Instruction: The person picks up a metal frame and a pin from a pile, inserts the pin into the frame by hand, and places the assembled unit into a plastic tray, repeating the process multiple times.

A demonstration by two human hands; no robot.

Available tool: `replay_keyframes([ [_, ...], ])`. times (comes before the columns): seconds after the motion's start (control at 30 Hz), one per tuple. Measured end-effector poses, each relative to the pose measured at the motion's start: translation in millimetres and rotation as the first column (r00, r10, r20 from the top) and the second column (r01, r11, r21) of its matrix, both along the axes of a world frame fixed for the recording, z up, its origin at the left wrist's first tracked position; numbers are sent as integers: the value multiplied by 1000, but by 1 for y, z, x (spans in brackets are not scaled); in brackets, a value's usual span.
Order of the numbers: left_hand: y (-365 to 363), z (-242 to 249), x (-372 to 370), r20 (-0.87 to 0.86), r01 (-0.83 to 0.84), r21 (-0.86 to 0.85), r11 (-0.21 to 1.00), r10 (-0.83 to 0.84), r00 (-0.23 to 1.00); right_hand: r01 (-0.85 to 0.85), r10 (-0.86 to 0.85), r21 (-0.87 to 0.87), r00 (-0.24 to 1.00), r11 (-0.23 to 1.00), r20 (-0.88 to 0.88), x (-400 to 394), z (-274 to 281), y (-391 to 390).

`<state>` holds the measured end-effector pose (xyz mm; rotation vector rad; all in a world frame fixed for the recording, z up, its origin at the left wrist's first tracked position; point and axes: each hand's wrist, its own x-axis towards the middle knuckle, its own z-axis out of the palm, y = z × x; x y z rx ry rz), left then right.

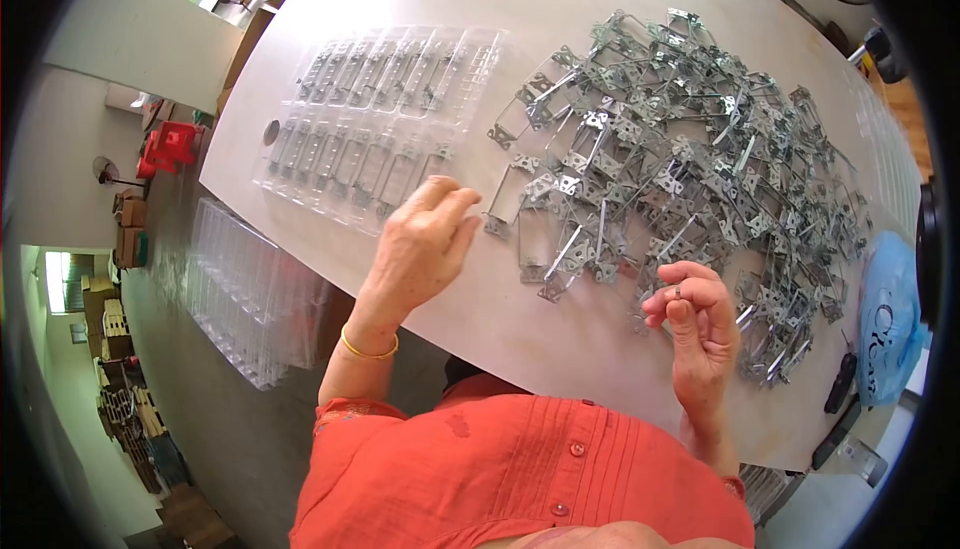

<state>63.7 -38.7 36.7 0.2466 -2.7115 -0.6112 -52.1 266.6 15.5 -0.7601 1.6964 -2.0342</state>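
Observation:
My left hand (425, 241) hovers over the table between the clear tray and the metal pile, fingers bent and slightly apart, nothing visible in them. The clear plastic tray (484, 65) holds two rows of metal pieces in its compartments. Just right of my left fingertips lies a metal bracket (495, 226) at the pile's edge. My right hand (697, 324) is at the near edge of the big pile of metal brackets (690, 139), thumb and fingers curled together. Whatever those fingers hold, if anything, is too small to make out.
Stacked clear trays (250, 294) stand below the table's left edge. A blue plastic bag (885, 319) and a black-handled tool (841, 383) lie at the right. More clear plastic lies at the far right edge. A red stool (172, 147) stands on the floor.

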Motion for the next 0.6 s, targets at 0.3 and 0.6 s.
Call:
replay_keyframes([
  [0.3, 2, -27, -7, 41, 101, 28, 994, -102, 994, 4, -5, -14, 1000, 1000, -9, 0, 1, 1],
  [0.6, 35, -6, 4, -177, 256, 702, 664, -185, 967, 28, -28, -31, 1000, 999, -7, -1, -2, 2],
])
